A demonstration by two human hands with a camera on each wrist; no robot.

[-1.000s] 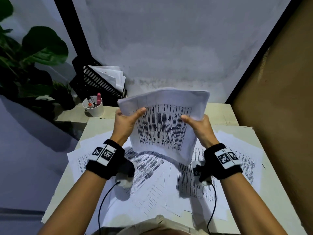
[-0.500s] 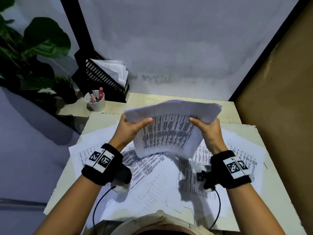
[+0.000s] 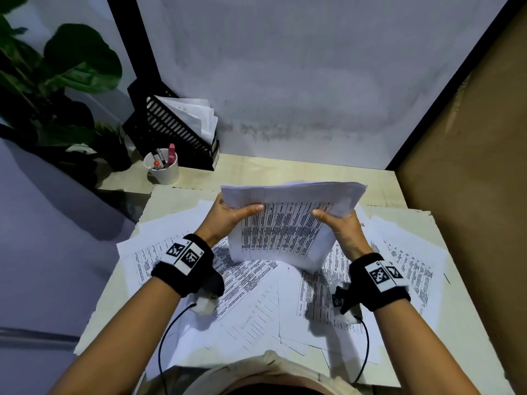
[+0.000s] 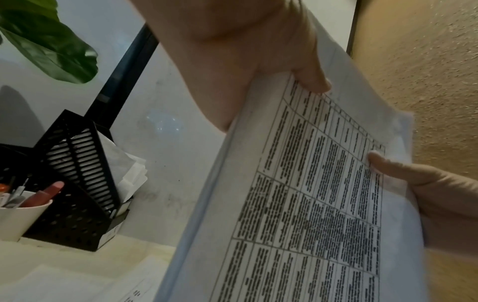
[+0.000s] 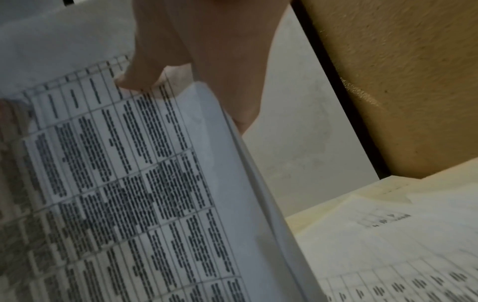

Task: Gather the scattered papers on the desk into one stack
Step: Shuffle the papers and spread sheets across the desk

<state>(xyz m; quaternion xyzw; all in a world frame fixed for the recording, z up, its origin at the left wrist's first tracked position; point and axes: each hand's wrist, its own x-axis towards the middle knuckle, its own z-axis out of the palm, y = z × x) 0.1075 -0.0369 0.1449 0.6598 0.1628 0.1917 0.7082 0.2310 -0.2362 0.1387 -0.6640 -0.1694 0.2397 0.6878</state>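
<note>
Pale desk (image 3: 302, 169) runs from a grey wall toward me in the head view, and loose printed sheets (image 3: 256, 303) lie fanned across it, overlapping at odd angles. Above them I hold the gathered bundle (image 3: 285, 232) nearly on edge, its printed face toward me and its top edge level from side to side. My left hand (image 3: 228, 218) pinches the bundle's left edge, thumb on the front and fingers behind; my right hand (image 3: 339, 226) does the same at the right edge. The lower edge hangs just over the loose sheets, so I judge the coming move to be straight down, to knock that edge square on the desk. Neither hand is nearer: the bundle sits between them. A black file rack (image 3: 176, 129) and a white pen cup (image 3: 164, 169) stand well apart at the far left.

From the left wrist, my left hand (image 4: 248, 61) clamps the bundle (image 4: 310, 204) with the thumb on the table print, and my right thumb (image 4: 398, 167) presses the opposite margin.

From the right wrist, my right hand (image 5: 207, 61) presses its thumb on the bundle (image 5: 129, 183); more sheets (image 5: 401, 255) lie flat on the desk below, to its right.
</note>
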